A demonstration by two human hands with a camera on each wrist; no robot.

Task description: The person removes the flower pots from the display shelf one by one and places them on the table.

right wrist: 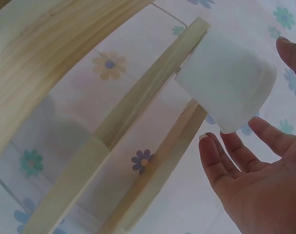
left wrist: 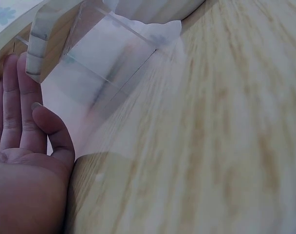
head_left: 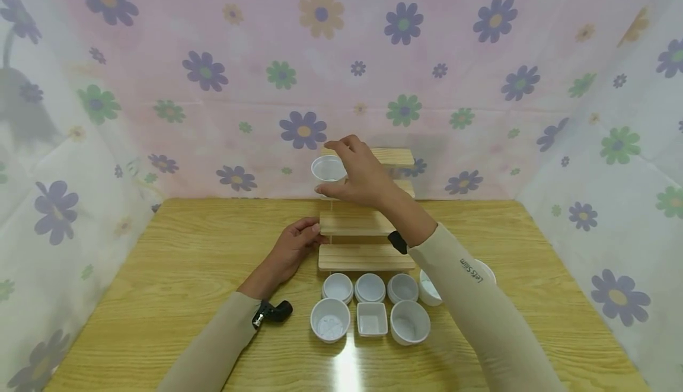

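Observation:
A white round cup [head_left: 326, 168] stands at the left end of the second step from the top of a wooden tiered stand [head_left: 366, 258]. My right hand [head_left: 363, 172] is around the cup, fingers spread. In the right wrist view, fingertips [right wrist: 210, 146] are right at the rim of the cup [right wrist: 226, 80], and the thumb stands apart from its wall. Lower down, my left hand [head_left: 294, 247] is at the left end of a lower step. Its fingers [left wrist: 10, 102] lie straight against the board [left wrist: 50, 39] in the left wrist view.
Before the stand are small round white bowls [head_left: 370, 287], two deeper white cups [head_left: 409, 322] and a square white dish [head_left: 372, 319]. More white containers [head_left: 429, 289] are partly behind the right sleeve. A flowered cloth [head_left: 256, 83] hangs behind the wooden table [head_left: 176, 273].

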